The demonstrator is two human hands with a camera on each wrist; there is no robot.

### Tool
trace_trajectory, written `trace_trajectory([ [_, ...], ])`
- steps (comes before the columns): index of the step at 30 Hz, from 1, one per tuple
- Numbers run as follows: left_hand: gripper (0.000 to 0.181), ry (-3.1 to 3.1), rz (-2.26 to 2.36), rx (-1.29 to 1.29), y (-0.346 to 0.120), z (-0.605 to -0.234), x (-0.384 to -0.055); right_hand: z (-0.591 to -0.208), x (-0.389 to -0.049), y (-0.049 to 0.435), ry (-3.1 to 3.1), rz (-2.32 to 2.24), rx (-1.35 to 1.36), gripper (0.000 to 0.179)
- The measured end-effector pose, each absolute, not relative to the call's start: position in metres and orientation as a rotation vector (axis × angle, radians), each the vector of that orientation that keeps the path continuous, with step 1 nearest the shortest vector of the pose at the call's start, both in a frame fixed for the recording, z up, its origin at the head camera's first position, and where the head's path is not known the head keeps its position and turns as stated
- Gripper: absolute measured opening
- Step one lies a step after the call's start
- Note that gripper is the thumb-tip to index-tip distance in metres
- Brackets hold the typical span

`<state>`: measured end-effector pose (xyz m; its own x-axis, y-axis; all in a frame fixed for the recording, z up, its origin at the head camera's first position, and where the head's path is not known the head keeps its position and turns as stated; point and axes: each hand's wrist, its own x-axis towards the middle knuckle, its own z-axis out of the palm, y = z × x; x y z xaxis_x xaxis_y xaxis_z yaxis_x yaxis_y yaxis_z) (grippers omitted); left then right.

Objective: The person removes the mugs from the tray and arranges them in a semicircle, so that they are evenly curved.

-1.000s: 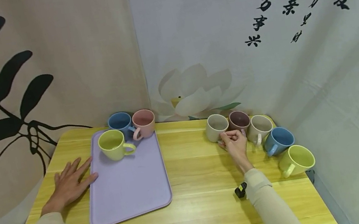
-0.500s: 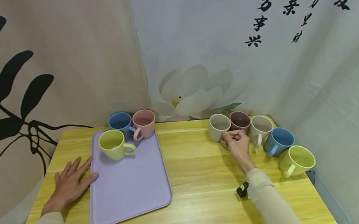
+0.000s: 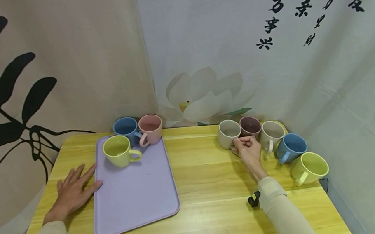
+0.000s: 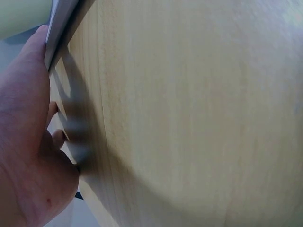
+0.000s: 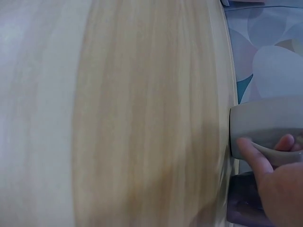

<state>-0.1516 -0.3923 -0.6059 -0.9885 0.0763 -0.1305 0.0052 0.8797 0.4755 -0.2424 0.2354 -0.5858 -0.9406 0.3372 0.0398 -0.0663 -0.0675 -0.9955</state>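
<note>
In the head view my right hand [image 3: 249, 151] pinches the handle of a light grey mug [image 3: 228, 137] at the left end of a row. The right wrist view has fingers at the handle of that grey mug [image 5: 265, 116], which stands by the table's back edge. Close beside it is a dark purple mug [image 3: 250, 124], partly behind the hand. My left hand [image 3: 73, 193] lies with fingers spread at the left edge of a lavender tray [image 3: 138, 201]. In the left wrist view the thumb of the left hand [image 4: 28, 118] touches the rim of the tray [image 4: 59, 30].
A yellow-green mug [image 3: 118, 152], a blue mug [image 3: 125, 128] and a pink mug [image 3: 150, 128] cluster at the tray's far end. Curving down the table's right side are a cream mug [image 3: 272, 134], another blue mug [image 3: 292, 146] and another yellow-green mug [image 3: 310, 167]. A printed curtain [image 3: 198, 48] hangs behind.
My right hand and the grey mug have shifted slightly right, toward the purple mug, over the first half second, then stayed nearly still. The left hand and tray have not moved.
</note>
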Motion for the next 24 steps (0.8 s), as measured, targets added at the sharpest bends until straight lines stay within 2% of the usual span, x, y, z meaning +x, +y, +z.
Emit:
trace_trajectory([
  [14, 0.088, 2.907, 0.725, 0.066, -0.392, -0.606, -0.152, -0.587, -0.238, 0.237, -1.965, 2.042, -0.260, 0.021],
  [24, 0.088, 2.908, 0.723, 0.060, -0.391, -0.605, -0.152, -0.586, -0.230, 0.235, -2.009, 2.020, -0.235, 0.030],
])
